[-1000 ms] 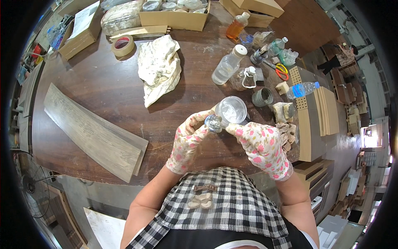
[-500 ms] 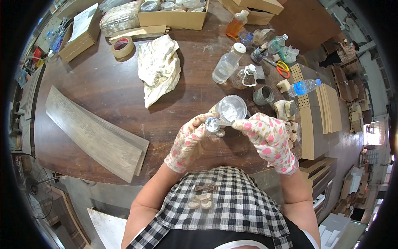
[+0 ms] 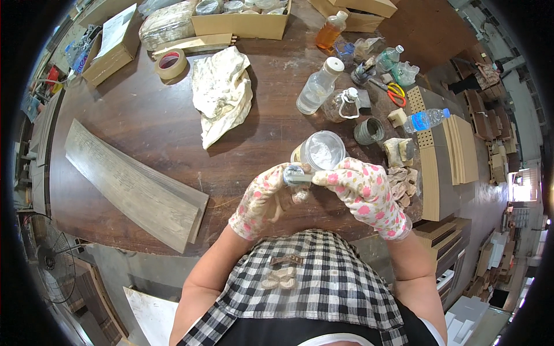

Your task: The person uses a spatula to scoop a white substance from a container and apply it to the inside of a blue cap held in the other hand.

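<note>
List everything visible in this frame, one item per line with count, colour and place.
small metal piece: 1, silver, pinched between both hands
jar: 1, clear with whitish top, just beyond the hands
wooden plank: 1, grey-brown, left on table
cloth: 1, cream, table centre
tape roll: 1, tan, far left
clear bottle: 1, white cap, far centre
orange bottle: 1, far edge
water bottle: 1, blue label, right
scissors: 1, orange-yellow handles, right
cardboard box: 1, brown, far edge
table: 1, dark brown
left hand: pink-spotted glove
right hand: pink-spotted glove
</note>
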`<state>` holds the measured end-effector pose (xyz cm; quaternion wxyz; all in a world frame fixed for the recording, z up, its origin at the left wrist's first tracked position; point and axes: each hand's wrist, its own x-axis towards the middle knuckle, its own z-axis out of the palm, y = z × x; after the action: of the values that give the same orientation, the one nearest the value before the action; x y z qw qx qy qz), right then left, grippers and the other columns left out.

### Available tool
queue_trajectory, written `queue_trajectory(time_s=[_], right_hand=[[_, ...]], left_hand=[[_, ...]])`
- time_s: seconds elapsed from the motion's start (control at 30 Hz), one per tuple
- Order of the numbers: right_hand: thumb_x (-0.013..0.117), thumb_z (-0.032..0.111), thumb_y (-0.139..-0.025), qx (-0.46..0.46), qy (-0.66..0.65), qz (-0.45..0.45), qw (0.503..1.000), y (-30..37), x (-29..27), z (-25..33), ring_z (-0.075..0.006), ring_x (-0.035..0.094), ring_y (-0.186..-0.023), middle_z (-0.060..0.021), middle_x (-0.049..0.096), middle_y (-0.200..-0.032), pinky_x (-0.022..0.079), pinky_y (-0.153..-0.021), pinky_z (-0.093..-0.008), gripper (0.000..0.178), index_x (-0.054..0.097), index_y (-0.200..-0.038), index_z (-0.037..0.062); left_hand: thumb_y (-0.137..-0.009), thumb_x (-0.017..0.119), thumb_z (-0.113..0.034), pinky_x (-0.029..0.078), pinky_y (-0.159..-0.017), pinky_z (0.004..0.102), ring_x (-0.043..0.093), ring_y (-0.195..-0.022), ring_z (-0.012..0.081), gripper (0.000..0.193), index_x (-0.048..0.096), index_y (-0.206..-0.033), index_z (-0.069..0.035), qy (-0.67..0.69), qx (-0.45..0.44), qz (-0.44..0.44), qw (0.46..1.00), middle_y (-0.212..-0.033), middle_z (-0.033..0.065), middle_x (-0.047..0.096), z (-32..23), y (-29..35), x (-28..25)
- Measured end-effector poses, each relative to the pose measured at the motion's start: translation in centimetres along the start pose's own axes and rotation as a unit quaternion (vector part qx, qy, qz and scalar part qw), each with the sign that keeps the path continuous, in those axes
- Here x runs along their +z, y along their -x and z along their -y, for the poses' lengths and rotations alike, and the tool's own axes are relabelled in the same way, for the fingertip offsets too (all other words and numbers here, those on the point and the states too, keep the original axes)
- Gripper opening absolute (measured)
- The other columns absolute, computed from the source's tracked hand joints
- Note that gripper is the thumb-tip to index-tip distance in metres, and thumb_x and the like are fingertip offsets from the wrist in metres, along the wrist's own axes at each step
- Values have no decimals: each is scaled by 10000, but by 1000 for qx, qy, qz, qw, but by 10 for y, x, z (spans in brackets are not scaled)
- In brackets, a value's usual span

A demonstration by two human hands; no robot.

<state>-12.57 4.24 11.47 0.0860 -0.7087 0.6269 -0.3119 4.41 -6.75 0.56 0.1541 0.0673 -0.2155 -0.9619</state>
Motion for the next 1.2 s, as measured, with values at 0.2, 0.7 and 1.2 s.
queue_trajectory(time_s=[0.2,0.7,1.2], right_hand=[[633,-33,-742,27,-71,-12,997,2,3,-3,-251,603,-687,-79,615,-783,480,-600,-318,256,689,-960,89],[644,-2,-740,-11,-121,33,992,16,1,-5,-268,572,-660,-69,573,-746,464,-579,-344,298,669,-1020,99],[613,-4,-796,-8,-195,24,981,5,10,-8,-237,611,-693,-82,641,-816,480,-631,-319,198,668,-980,42]], left_hand=[[-919,557,-319,488,-773,294,574,-931,167,467,504,-1227,28,-13,2,-28,1000,-1080,105,604,0,8,8],[-921,544,-297,496,-757,320,595,-929,198,417,540,-1184,27,13,-2,-45,999,-1082,128,617,11,25,12],[-946,490,-223,519,-776,336,624,-864,233,328,570,-1101,55,78,-37,-91,992,-1000,178,634,6,34,13]])
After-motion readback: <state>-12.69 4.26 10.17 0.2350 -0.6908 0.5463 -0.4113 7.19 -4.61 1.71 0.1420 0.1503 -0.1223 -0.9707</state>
